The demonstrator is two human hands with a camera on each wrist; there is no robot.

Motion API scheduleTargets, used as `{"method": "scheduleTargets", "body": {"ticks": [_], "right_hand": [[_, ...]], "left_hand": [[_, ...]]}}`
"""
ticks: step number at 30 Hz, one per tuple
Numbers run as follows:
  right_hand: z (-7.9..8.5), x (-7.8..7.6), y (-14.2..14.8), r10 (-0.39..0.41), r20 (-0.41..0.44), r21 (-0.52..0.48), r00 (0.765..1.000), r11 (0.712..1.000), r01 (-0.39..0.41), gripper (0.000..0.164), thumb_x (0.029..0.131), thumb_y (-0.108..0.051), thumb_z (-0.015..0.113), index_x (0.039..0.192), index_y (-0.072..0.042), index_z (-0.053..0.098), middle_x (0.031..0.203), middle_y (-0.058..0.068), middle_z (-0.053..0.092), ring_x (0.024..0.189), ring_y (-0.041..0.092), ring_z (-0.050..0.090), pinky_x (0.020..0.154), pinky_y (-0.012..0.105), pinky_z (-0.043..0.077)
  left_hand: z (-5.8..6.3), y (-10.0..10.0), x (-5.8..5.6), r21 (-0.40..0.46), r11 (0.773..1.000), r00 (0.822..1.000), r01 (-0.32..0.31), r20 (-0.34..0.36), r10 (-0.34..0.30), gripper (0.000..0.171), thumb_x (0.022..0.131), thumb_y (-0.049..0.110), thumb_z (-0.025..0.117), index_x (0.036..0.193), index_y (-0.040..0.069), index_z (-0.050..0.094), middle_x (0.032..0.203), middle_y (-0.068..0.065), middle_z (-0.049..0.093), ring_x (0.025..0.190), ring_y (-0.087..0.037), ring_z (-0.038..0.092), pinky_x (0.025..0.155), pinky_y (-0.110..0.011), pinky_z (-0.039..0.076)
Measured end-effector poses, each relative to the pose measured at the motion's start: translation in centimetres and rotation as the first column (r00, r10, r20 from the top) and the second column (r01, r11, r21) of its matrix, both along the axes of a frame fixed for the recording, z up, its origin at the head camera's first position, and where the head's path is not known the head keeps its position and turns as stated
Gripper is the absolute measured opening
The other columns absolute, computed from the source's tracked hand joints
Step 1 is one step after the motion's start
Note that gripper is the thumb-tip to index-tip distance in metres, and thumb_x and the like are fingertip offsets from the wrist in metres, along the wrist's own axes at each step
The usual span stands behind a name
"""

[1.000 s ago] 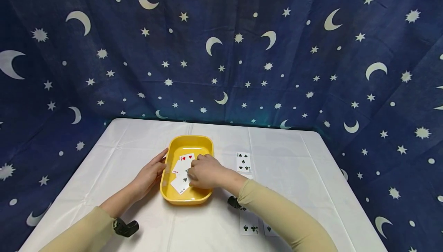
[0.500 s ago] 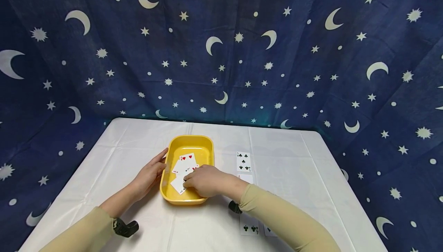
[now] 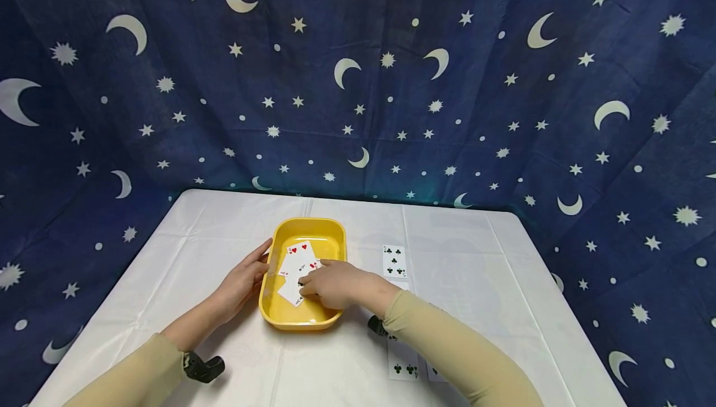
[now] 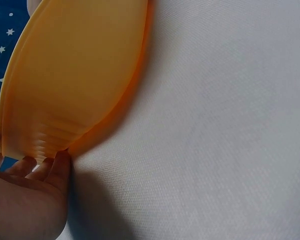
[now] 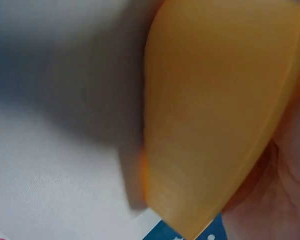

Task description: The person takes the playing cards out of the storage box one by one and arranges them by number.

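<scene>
A yellow tray [image 3: 304, 225] stands on the white-covered table, with several playing cards [image 3: 295, 264] overlapping face up inside it. One shows red hearts, others black pips. My left hand [image 3: 244, 283] rests against the tray's left side; in the left wrist view its fingertips [image 4: 60, 162] touch the outer wall. Reaching over the right rim, my right hand [image 3: 332, 284] has its fingertips down on the cards in the tray, and I cannot tell whether they pinch one. In the right wrist view the tray's wall hides those fingers, leaving part of the palm [image 5: 285, 190].
To the right of the tray lies a five of clubs [image 3: 394, 268]. Nearer, another clubs card [image 3: 399, 363] and the corner of a further card [image 3: 433, 374] show beside the right sleeve [image 3: 453, 345], which covers parts of them. A dark star-and-moon cloth [image 3: 358, 84] hangs behind the table.
My right hand moved down and left over the cards, then slightly back up. The hearts card shifted and turned, and the lower cards slid a little. The left hand stayed at the tray.
</scene>
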State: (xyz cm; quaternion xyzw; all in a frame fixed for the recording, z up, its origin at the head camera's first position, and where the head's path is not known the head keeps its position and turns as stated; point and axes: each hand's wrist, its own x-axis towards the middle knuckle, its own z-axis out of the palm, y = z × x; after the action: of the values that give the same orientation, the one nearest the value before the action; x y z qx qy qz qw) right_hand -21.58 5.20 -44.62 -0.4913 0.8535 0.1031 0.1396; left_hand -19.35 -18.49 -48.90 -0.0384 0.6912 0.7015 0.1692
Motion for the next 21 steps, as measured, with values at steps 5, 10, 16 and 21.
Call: {"method": "scheduleTargets", "body": {"ticks": [5, 10, 16, 21], "right_hand": [[-0.2, -0.9, 0.3, -0.028, 0.029, -0.053, 0.999, 0.998, 0.030, 0.037, 0.104, -0.023, 0.054, 0.138, -0.031, 0.066, 0.149, -0.015, 0.054, 0.139, 0.000, 0.044, 0.124, 0.041, 0.021], [-0.5, -0.9, -0.1, -0.207, -0.019, -0.151, 0.978, 0.968, 0.202, 0.053, 0.094, -0.056, 0.064, 0.132, -0.020, 0.067, 0.137, -0.005, 0.062, 0.133, 0.015, 0.051, 0.122, 0.046, 0.023], [-1.2, -0.7, -1.2, -0.369, -0.129, -0.157, 0.920, 0.924, 0.349, 0.083, 0.075, -0.087, 0.060, 0.117, -0.015, 0.071, 0.117, 0.000, 0.063, 0.121, 0.022, 0.052, 0.121, 0.050, 0.023], [-1.9, -0.6, -2.0, -0.398, -0.148, -0.109, 0.905, 0.916, 0.385, 0.089, 0.071, -0.089, 0.060, 0.118, -0.014, 0.070, 0.113, 0.000, 0.061, 0.115, 0.022, 0.051, 0.119, 0.050, 0.026]], "left_hand": [[0.0, 0.0, 0.0, 0.007, 1.000, 1.000, 0.001, -0.003, -0.001, 0.069, 0.105, 0.014, 0.042, 0.166, 0.025, 0.013, 0.168, -0.017, 0.018, 0.143, -0.031, 0.041, 0.107, -0.031, 0.045], [0.0, -0.1, 0.0, 0.014, 1.000, 1.000, 0.006, -0.008, -0.006, 0.069, 0.105, 0.013, 0.042, 0.166, 0.024, 0.013, 0.169, -0.017, 0.017, 0.145, -0.031, 0.039, 0.109, -0.032, 0.043], [0.0, -0.1, 0.0, 0.010, 1.000, 1.000, -0.001, -0.005, 0.001, 0.068, 0.105, 0.014, 0.042, 0.166, 0.025, 0.014, 0.169, -0.017, 0.017, 0.145, -0.031, 0.038, 0.112, -0.035, 0.041], [0.0, 0.0, 0.0, 0.008, 1.000, 1.000, 0.003, -0.008, -0.003, 0.069, 0.105, 0.014, 0.042, 0.166, 0.025, 0.014, 0.169, -0.017, 0.018, 0.145, -0.032, 0.039, 0.114, -0.039, 0.039]]}}
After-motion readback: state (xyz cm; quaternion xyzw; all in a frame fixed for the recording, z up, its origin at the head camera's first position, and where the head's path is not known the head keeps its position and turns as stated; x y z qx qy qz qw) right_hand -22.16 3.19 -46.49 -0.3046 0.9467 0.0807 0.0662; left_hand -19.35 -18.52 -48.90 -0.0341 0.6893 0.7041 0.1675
